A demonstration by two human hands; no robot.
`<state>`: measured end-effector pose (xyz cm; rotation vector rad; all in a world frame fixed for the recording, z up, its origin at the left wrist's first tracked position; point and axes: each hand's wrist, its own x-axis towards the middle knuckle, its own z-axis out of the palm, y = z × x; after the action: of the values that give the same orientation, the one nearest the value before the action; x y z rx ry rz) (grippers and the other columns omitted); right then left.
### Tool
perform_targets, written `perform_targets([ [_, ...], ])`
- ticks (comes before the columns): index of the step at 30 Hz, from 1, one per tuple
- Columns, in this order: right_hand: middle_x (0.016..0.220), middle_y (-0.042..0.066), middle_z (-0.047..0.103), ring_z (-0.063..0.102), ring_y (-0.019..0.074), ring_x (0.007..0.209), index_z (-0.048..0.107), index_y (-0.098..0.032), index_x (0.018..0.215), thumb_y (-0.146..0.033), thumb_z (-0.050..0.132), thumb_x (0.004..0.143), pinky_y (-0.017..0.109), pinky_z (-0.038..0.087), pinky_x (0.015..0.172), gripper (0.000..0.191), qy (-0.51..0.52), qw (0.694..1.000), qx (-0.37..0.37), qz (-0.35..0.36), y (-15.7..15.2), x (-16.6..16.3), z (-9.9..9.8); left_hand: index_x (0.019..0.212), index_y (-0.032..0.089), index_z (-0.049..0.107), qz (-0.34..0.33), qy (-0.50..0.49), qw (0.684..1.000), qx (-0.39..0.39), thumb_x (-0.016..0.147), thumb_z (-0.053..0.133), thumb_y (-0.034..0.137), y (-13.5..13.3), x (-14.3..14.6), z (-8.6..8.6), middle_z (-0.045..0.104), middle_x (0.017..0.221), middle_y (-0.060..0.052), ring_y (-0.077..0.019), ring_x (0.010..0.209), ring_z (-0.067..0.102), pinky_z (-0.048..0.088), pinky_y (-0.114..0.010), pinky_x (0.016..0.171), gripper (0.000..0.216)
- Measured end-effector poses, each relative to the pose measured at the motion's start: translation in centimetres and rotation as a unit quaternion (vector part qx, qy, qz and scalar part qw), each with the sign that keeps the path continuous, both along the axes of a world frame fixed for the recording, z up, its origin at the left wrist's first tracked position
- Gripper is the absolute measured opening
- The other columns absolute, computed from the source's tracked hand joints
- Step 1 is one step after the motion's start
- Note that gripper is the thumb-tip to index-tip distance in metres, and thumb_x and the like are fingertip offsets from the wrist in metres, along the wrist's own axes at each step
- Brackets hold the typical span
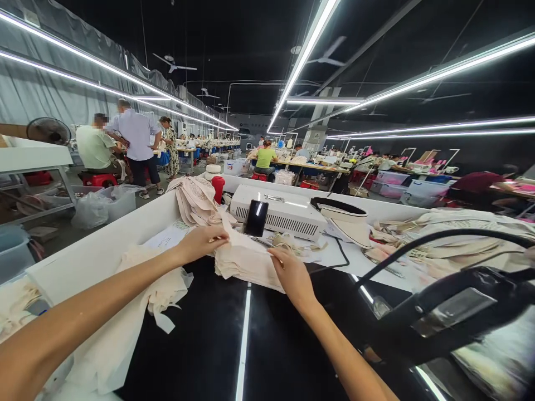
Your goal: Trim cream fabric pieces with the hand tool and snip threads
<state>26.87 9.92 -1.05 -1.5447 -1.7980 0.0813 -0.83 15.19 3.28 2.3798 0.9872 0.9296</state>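
A folded stack of cream cloth (244, 259) lies at the far edge of a glossy black work surface (209, 340). My left hand (203, 240) pinches the stack's upper left corner with its fingers closed. My right hand (292, 273) presses on the stack's right edge, fingers curled onto the cloth. Just behind the stack a black phone (256, 218) stands upright against a white perforated metal box (278, 214).
More cream cloth hangs over the white table wall (194, 200) and lies at the left (125, 334) and right (451, 234). A black iron with hose (451, 312) sits at the right. A red bottle (218, 188) stands behind. People work at tables beyond.
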Motion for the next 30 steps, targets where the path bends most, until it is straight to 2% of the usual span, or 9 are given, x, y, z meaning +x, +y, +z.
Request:
perform_targets([
  [4,0.119,0.008,0.072,0.070,0.0224,0.110,0.071,-0.016,0.111,-0.023,0.065,0.101,0.046,0.057,0.100,0.014,-0.099,0.995,-0.008,0.024,-0.4,0.5,-2.0,0.101,0.021,0.076,-0.021,0.077,0.997,0.001,0.092,0.060,0.023,0.1,-0.6,-3.5,0.078,0.109,-0.005,-0.0243,0.104,0.070,0.049,-0.032,0.094,0.018],
  [8,0.121,0.008,0.072,0.069,0.0222,0.112,0.070,-0.017,0.113,-0.021,0.063,0.102,0.045,0.057,0.101,0.014,-0.185,0.983,0.006,0.017,-0.9,0.8,-2.5,0.112,0.021,0.075,-0.035,0.107,0.994,0.010,0.096,0.057,0.023,0.1,-0.7,-4.6,0.076,0.120,-0.006,-0.0259,0.114,0.069,0.049,-0.034,0.101,0.024],
  [11,0.118,0.007,0.073,0.070,0.0220,0.108,0.071,-0.017,0.113,-0.013,0.062,0.100,0.042,0.058,0.095,0.016,-0.243,0.970,0.011,-0.005,-1.2,0.8,-2.4,0.116,0.021,0.074,-0.044,0.112,0.993,0.015,0.097,0.055,0.023,-0.2,-0.6,-4.5,0.074,0.125,-0.006,-0.0261,0.118,0.068,0.049,-0.036,0.104,0.027],
  [14,0.115,0.008,0.075,0.070,0.0253,0.101,0.075,-0.020,0.112,-0.003,0.057,0.095,0.037,0.058,0.080,0.030,-0.285,0.958,0.021,-0.027,-1.7,0.7,-2.3,0.121,0.023,0.073,-0.038,0.107,0.993,0.014,0.096,0.050,0.019,-0.8,-0.7,-3.9,0.071,0.133,-0.004,-0.0238,0.126,0.064,0.046,-0.037,0.111,0.034],
  [17,0.117,0.014,0.075,0.070,0.0300,0.094,0.075,-0.021,0.117,0.004,0.046,0.088,0.038,0.056,0.071,0.048,-0.305,0.950,0.044,-0.045,-2.6,0.7,-2.3,0.128,0.025,0.070,0.001,0.103,0.995,0.009,0.096,0.047,0.019,-1.1,-2.1,-2.5,0.068,0.138,-0.001,-0.0213,0.130,0.061,0.043,-0.034,0.114,0.040],
  [19,0.113,0.016,0.074,0.069,0.0306,0.089,0.074,-0.018,0.121,0.005,0.041,0.085,0.042,0.056,0.073,0.053,-0.309,0.948,0.062,-0.039,-3.4,0.6,-2.3,0.127,0.026,0.070,0.046,0.113,0.993,0.000,0.097,0.046,0.023,-1.2,-3.9,-1.3,0.070,0.133,0.000,-0.0216,0.122,0.065,0.048,-0.031,0.106,0.039],
  [24,0.112,0.013,0.074,0.070,0.0289,0.089,0.075,-0.019,0.112,-0.004,0.041,0.089,0.044,0.060,0.078,0.044,-0.296,0.947,0.118,0.045,-6.1,0.3,-2.8,0.092,0.018,0.073,0.180,0.187,0.965,-0.039,0.098,0.054,0.034,-2.2,-10.7,0.9,0.075,0.095,-0.006,-0.0219,0.089,0.068,0.052,-0.034,0.084,0.026],
  [27,0.115,0.010,0.073,0.073,0.0271,0.094,0.074,-0.024,0.111,-0.016,0.043,0.096,0.041,0.064,0.076,0.036,-0.264,0.946,0.148,0.112,-8.0,0.1,-3.6,0.086,0.015,0.067,0.224,0.222,0.946,-0.080,0.099,0.061,0.045,-3.6,-13.4,0.4,0.068,0.085,-0.004,-0.0177,0.078,0.063,0.052,-0.034,0.078,0.033],
  [30,0.117,0.008,0.074,0.075,0.0256,0.098,0.074,-0.028,0.110,-0.020,0.042,0.099,0.038,0.067,0.076,0.035,-0.242,0.945,0.157,0.156,-10.0,-0.3,-4.2,0.088,0.015,0.066,0.223,0.232,0.939,-0.122,0.098,0.063,0.051,-4.9,-13.9,-1.1,0.067,0.086,-0.003,-0.0167,0.077,0.062,0.052,-0.034,0.076,0.037],
])
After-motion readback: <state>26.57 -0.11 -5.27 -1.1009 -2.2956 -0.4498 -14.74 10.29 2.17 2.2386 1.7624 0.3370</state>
